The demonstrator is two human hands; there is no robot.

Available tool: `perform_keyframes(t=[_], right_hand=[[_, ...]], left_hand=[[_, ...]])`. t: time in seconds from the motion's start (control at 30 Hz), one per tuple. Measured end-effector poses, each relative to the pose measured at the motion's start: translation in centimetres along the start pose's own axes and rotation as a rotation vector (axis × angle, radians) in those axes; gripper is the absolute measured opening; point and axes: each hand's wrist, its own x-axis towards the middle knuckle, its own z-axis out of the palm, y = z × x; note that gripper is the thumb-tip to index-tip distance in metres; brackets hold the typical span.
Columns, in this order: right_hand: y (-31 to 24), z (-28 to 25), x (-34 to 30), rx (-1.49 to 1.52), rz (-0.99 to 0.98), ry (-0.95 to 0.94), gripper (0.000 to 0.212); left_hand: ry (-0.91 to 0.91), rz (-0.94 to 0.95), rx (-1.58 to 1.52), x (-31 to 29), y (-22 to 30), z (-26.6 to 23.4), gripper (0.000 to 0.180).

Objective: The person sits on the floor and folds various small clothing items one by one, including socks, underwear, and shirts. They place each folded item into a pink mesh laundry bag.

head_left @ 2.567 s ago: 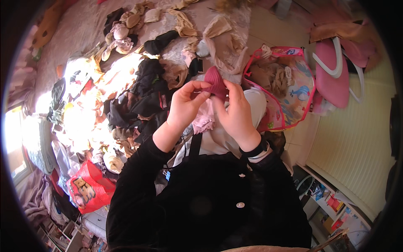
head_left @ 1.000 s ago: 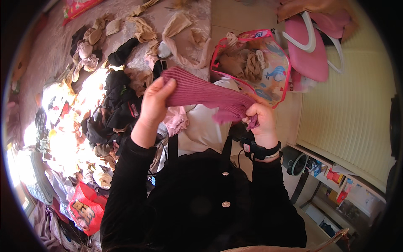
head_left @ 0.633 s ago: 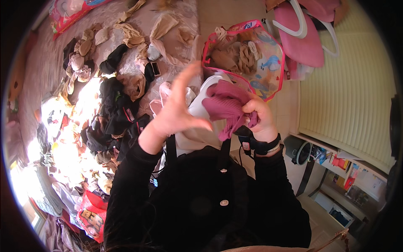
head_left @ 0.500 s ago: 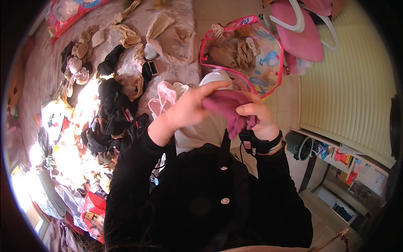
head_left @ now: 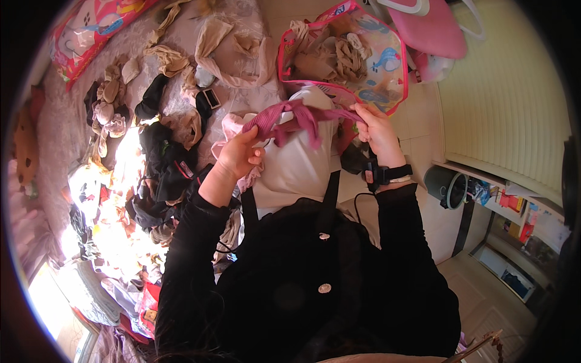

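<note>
A magenta ribbed knit piece [head_left: 301, 115], like a sock or stocking, is stretched sideways in front of me, with a twisted part and loose ends hanging at its middle. Its left end is pinched between thumb and fingers of my left hand [head_left: 237, 156]. My right hand [head_left: 376, 130] grips the narrow right end. Below the knit, white cloth [head_left: 296, 175] covers my lap. Pale pink cloth [head_left: 233, 127] lies beside my left hand. Beyond my right hand stands a clear printed bag [head_left: 396, 66] with pink edging, holding tan stockings [head_left: 351, 57].
A patterned bedspread [head_left: 175, 18] on the left carries scattered tan and black socks or stockings and dark clothes [head_left: 163, 157], partly washed out by sunlight. To the right are a pink chair [head_left: 433, 30], a pale ribbed panel [head_left: 505, 97], a dark bin [head_left: 446, 186] and a shelf [head_left: 520, 212].
My hands have moved apart, left hand leftward and right hand slightly up, pulling the bunched magenta knit out lengthwise. My view has shifted slightly.
</note>
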Motion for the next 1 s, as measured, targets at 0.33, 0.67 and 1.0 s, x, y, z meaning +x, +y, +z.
perform_keyframes(t=[0.33, 0.67, 1.0], right_hand=[[4.4, 0.6, 1.5, -0.438, -0.439, -0.155, 0.049], [1.7, 4.7, 0.5, -0.937, -0.8, 0.055, 0.032], [-4.1, -14.1, -12.3, -0.633, -0.335, 0.318, 0.046]], left_hand=[[0.261, 0.325, 0.505, -0.5, -1.1, -0.9, 0.019], [0.329, 0.835, 1.521, -1.8, -0.2, 1.9, 0.061], [0.09, 0.681, 1.51, -2.8, -0.1, 4.2, 0.037]])
